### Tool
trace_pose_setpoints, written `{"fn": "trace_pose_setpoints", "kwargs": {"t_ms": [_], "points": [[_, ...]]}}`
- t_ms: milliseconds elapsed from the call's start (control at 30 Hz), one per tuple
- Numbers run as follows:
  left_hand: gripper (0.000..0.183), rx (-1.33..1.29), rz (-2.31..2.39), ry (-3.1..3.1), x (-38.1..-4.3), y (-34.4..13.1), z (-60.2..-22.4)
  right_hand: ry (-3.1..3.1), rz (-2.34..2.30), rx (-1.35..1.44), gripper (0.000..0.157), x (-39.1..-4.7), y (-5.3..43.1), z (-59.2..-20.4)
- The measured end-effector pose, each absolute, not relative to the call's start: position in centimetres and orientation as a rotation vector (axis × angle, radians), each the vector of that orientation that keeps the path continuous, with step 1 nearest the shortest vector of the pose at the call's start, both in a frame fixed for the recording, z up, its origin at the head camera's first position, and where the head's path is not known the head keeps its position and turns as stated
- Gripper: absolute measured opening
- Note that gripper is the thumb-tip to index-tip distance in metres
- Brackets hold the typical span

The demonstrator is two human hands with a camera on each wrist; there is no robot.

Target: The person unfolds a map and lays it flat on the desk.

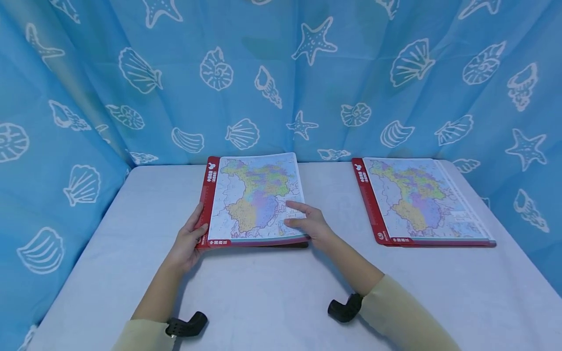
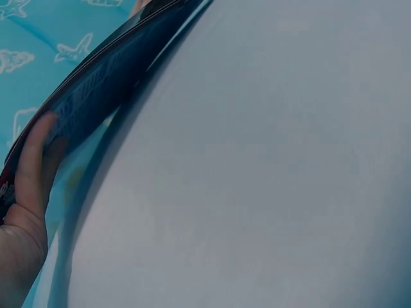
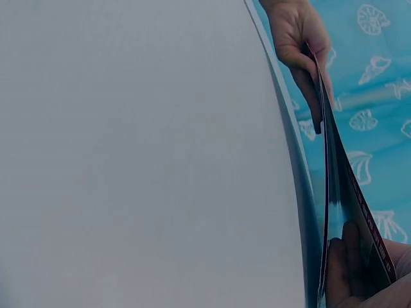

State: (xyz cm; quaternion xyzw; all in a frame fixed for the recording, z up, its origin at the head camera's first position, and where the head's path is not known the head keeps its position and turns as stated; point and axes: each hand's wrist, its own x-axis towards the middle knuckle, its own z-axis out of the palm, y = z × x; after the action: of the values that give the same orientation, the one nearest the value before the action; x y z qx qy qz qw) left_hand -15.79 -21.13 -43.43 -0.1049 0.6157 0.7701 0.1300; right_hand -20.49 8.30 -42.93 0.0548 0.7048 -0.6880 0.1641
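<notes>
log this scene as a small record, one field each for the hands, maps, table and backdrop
left hand: grip on the left edge of the held maps
right hand: grip on their right edge, near the lower corner
held maps: printed side up, left side raised off the table
second map stack: on the table to the right, untouched
table: white
curtain: blue, white shells and starfish

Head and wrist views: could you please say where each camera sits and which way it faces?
Head: worn on the head, facing forward and down at the table, held maps and curtain; left hand, right hand and forearms show.
Left wrist: worn there, facing the table and maps' underside; the left hand shows.
Right wrist: worn there, facing the table and maps' edges; both hands show.
Shared: both wrist views show the left hand.
</notes>
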Motion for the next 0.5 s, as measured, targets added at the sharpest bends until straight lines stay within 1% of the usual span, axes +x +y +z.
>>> {"fn": "trace_pose_setpoints", "kwargs": {"t_ms": [267, 500], "points": [[0.063, -0.315, 2.191, 1.825, -15.2, -23.4, -43.2, 1.991, -1.986, 0.083, 0.053, -20.1, 6.4, -42.7], [0.067, -0.331, 2.157, 1.878, -14.7, -25.3, -43.1, 1.981, -2.018, 0.067, 0.052, -19.9, 5.7, -41.4]]}}
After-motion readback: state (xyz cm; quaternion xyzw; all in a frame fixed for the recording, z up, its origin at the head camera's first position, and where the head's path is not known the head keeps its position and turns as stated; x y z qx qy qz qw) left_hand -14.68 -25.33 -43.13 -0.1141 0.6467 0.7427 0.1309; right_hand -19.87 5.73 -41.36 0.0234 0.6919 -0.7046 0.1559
